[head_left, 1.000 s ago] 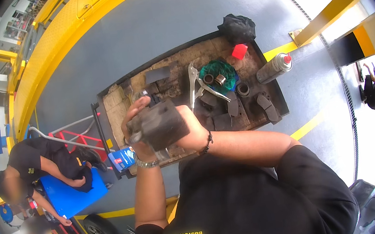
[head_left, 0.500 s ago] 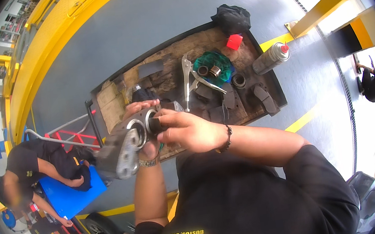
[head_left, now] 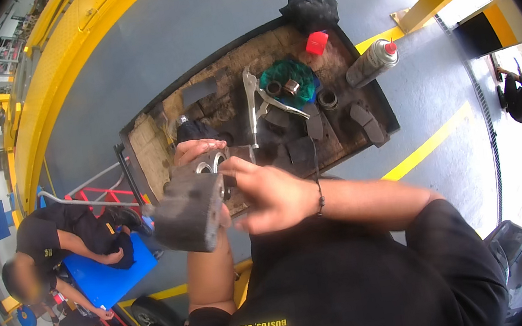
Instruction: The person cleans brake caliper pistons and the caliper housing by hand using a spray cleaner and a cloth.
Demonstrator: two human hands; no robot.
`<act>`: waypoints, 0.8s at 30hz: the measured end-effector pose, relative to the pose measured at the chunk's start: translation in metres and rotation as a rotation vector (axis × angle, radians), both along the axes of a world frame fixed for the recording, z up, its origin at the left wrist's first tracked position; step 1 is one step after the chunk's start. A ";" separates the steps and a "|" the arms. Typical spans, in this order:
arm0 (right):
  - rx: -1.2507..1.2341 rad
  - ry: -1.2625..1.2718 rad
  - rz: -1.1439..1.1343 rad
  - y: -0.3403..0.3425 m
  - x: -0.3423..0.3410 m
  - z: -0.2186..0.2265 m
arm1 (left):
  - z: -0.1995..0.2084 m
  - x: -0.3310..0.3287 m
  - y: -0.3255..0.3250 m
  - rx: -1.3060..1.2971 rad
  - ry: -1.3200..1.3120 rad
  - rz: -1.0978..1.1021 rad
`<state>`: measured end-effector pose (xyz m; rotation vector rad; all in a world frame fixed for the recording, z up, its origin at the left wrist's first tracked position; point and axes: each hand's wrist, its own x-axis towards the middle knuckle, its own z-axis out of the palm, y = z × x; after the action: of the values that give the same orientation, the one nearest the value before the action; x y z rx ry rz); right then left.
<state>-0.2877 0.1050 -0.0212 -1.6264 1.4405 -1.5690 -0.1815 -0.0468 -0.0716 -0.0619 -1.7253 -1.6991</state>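
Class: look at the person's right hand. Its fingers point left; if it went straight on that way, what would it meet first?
The right hand would most likely meet the grey metal part held up in the left hand; its fingertips already look to touch the part's round bore, though depth is unclear.

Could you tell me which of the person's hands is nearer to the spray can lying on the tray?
Right. The right hand sits at the metal block's right side, toward the spray can; the left hand grips the block farther left. Both are well short of it.
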 end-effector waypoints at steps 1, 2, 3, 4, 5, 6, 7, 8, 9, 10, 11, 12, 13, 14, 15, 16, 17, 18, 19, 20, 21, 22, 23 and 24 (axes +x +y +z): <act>0.149 0.169 0.075 0.009 -0.009 -0.003 | 0.001 0.001 0.001 0.043 -0.023 -0.023; 0.333 0.346 0.152 0.014 -0.015 -0.005 | 0.001 0.002 0.002 0.094 -0.037 -0.032; 0.333 0.412 0.144 0.014 -0.019 -0.007 | 0.001 0.001 0.002 0.098 -0.090 -0.018; 0.266 0.245 0.171 0.015 -0.017 -0.009 | 0.000 0.001 0.003 0.167 -0.128 0.000; 0.185 0.088 0.135 0.015 -0.018 -0.010 | -0.001 -0.001 0.002 0.199 -0.115 -0.022; 0.133 -0.084 0.130 0.015 -0.015 -0.010 | -0.002 -0.004 0.001 0.221 -0.107 -0.051; 0.218 -0.547 0.313 0.014 -0.012 -0.010 | -0.002 -0.006 -0.002 0.168 -0.092 -0.026; 0.372 -1.086 0.465 0.013 -0.010 -0.010 | -0.002 -0.007 -0.004 0.113 -0.082 0.003; 0.469 -1.427 0.487 0.014 -0.009 -0.010 | -0.001 -0.007 -0.006 0.059 -0.103 0.039; 0.398 -1.159 0.432 0.013 -0.009 -0.010 | 0.001 -0.005 -0.008 -0.032 -0.103 0.054; 0.283 -0.743 0.277 0.015 -0.010 -0.010 | 0.002 -0.002 -0.009 -0.101 -0.149 0.095; 0.161 -0.098 0.122 0.013 -0.013 -0.011 | 0.004 0.001 -0.010 -0.085 -0.188 0.045; 0.371 0.299 0.149 0.019 -0.017 -0.012 | 0.005 0.003 -0.012 -0.081 -0.219 -0.008; 0.481 0.539 0.198 0.019 -0.020 -0.013 | 0.004 0.005 -0.011 -0.042 -0.244 -0.031; 0.418 0.485 0.178 0.022 -0.023 -0.014 | 0.003 0.006 -0.011 -0.078 -0.241 -0.089; 0.306 0.430 0.115 0.021 -0.024 -0.016 | 0.001 0.007 -0.011 0.036 -0.296 -0.074; 0.529 -0.259 0.327 0.022 -0.022 -0.018 | -0.001 0.006 -0.011 0.122 -0.344 -0.063; 0.726 -0.950 0.447 0.022 -0.021 -0.020 | -0.003 0.004 -0.011 0.066 -0.352 -0.053; 0.550 -0.875 0.414 0.020 -0.017 -0.022 | -0.005 0.003 -0.012 -0.094 -0.270 -0.046; 0.448 -0.790 0.352 0.022 -0.014 -0.024 | -0.007 0.003 -0.012 -0.115 -0.195 -0.066; 0.348 -0.713 0.290 0.020 -0.009 -0.025 | -0.007 0.004 -0.012 -0.070 -0.222 -0.092; 0.427 -0.283 0.222 0.024 -0.009 -0.026 | -0.007 0.004 -0.011 0.017 -0.231 -0.119; 0.469 0.307 0.090 0.025 -0.009 -0.027 | -0.007 0.005 -0.009 0.146 -0.246 -0.183; 0.454 0.646 0.033 0.028 -0.009 -0.028 | -0.006 0.004 -0.009 0.195 -0.243 -0.164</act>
<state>-0.2970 0.1325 -0.0490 -1.9217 1.8913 -0.6220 -0.1772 -0.0562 -0.0778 0.0984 -1.7562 -2.0603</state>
